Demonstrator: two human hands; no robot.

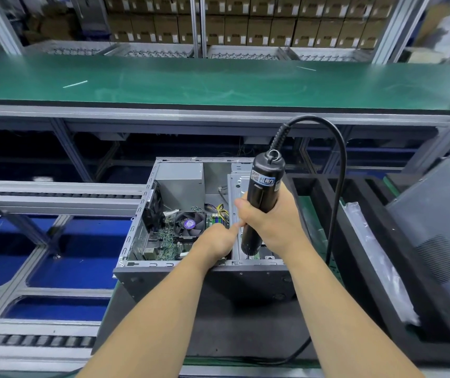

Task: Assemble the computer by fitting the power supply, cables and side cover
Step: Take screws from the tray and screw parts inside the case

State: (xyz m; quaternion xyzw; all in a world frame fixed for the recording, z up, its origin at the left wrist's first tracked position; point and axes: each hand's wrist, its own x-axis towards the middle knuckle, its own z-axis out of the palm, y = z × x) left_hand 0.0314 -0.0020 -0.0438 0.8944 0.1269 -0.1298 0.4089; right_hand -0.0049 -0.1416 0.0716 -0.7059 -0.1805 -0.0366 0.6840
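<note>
An open grey computer case lies on its side in front of me, its motherboard and purple-centred CPU fan exposed. The grey power supply sits in the far corner of the case. My right hand grips a black electric screwdriver held upright, tip down by the drive cage near the case's front edge. My left hand reaches into the case, its index finger stretched toward the screwdriver's lower end; its other fingers are hidden. Yellow and black cables lie beside the cage.
A dark side panel leans at the right behind black foam holders; a clear plastic bag lies there. The screwdriver's black cord arcs over the right. Roller conveyor rails run left. A green belt crosses behind.
</note>
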